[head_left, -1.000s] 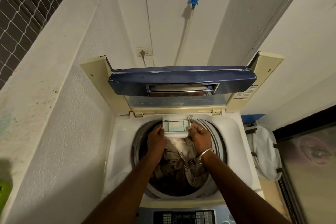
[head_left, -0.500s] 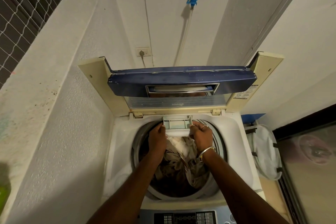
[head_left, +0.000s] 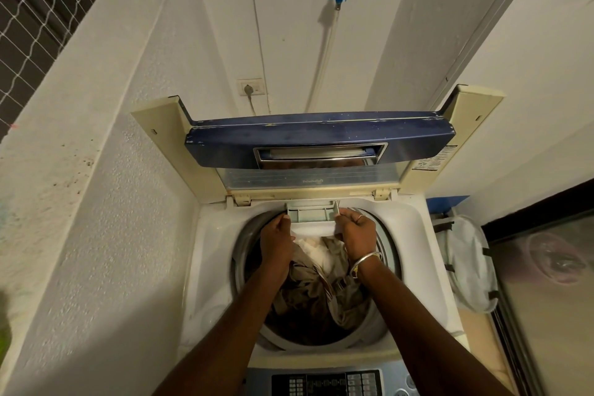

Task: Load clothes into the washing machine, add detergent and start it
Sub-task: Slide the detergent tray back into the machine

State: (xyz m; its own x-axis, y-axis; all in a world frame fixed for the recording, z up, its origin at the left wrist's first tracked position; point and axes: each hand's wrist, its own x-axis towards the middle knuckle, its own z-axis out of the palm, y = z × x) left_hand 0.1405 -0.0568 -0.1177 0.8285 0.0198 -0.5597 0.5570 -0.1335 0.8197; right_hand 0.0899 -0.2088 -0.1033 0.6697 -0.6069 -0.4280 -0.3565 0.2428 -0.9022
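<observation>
Your left hand [head_left: 277, 236] and right hand [head_left: 357, 231] each grip the detergent drawer [head_left: 311, 213] at the drum's [head_left: 238, 255] twelve o'clock. Uneven pushing could jam it crooked or spill detergent onto the clothes [head_left: 316, 289].

Clothes [head_left: 316, 286] in beige, brown and white are being carried, piled, in the drum [head_left: 241, 254] of the top-loading washing machine [head_left: 218, 267]. A detergent drawer [head_left: 313, 215] is being borne at its rear rim, jutting over the drum. The lid [head_left: 321, 135] is being shown upright behind.
</observation>
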